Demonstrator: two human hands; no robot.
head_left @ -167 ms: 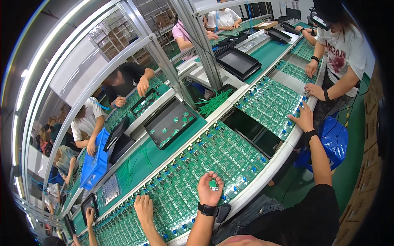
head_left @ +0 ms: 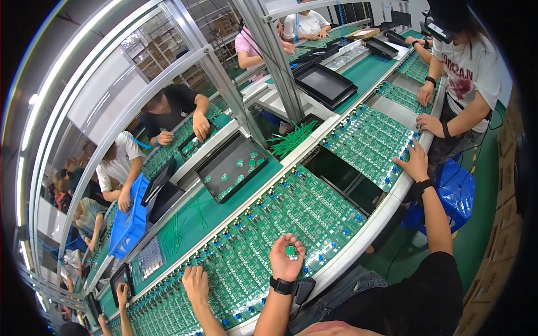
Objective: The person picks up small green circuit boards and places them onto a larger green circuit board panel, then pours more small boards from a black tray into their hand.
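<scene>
My left hand (head_left: pixel 287 259), palm up with curled fingers, holds small green circuit board pieces (head_left: pixel 291 252) above the row of large green circuit board panels (head_left: pixel 302 207). At the right, my right hand (head_left: pixel 413 162) rests against the near edge of a separate green panel (head_left: pixel 367 140), its fingers spread and touching the rim by the blue parts. Its fingertips are partly hard to make out. Blue components line both long edges of the panels.
Left of my left hand, a co-worker's hand (head_left: pixel 196 284) is over the panels. A dark gap (head_left: pixel 342 179) separates two panels. Beyond the rail stands a black tray (head_left: pixel 227 168) with small boards, near green cable ties (head_left: pixel 292 140). Another person (head_left: pixel 468 78) works at right, near a blue stool (head_left: pixel 448 193).
My two hands stay where they were. Across the line, a co-worker's hand has moved down toward a small tray.
</scene>
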